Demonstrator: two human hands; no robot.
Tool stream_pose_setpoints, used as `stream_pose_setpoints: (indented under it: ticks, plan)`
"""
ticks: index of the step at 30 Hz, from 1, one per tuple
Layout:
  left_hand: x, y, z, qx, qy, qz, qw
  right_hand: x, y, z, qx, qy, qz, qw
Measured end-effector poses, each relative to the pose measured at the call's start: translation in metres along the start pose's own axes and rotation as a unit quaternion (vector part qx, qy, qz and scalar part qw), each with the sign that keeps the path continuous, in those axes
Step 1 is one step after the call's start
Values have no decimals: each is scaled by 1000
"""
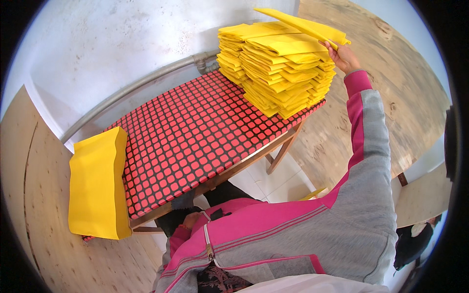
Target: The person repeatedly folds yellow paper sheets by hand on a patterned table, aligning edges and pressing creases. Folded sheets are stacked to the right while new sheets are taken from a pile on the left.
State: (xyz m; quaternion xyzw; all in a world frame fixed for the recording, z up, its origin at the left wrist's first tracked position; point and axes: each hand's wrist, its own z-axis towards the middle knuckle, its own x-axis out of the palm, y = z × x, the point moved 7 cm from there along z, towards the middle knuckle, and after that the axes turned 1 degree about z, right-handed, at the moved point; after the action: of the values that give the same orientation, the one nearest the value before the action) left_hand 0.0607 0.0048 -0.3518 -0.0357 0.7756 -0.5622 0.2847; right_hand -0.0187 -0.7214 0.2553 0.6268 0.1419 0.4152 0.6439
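My right hand is stretched out to the far right, closed on the near end of a folded yellow cloth-like piece. That piece lies slanted over the top of a tall stack of folded yellow pieces, its far end raised a little. Down by my lap, beside the table's near edge, is my left hand. Its fingers are mostly hidden, so what it holds, if anything, does not show. A flat yellow pile lies at the table's left end.
A table with a red-and-black checked cover stands before me. A grey pipe runs along the wall behind it. Wooden boards rise on the right, with more wood on the left. Pale floor tiles show below.
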Motion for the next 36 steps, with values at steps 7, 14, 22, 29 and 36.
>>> stream_pose_setpoints:
  ticks: [7,14,22,29,36]
  plan:
    - [29,72,7,-196,-36,-267,943,-7,-9,37,23,-1,-65,998]
    - [2,3,-2,-22,22,-225,974,-15,-17,44,11,-29,-78,996]
    - [4,10,-4,-72,11,-235,969,-40,-14,27,29,-38,-120,992]
    - [6,29,-3,-84,2,-177,981,-90,-13,-21,4,-121,-166,979]
    - [5,33,6,41,18,49,998,-46,-48,-113,-67,-2,-100,993]
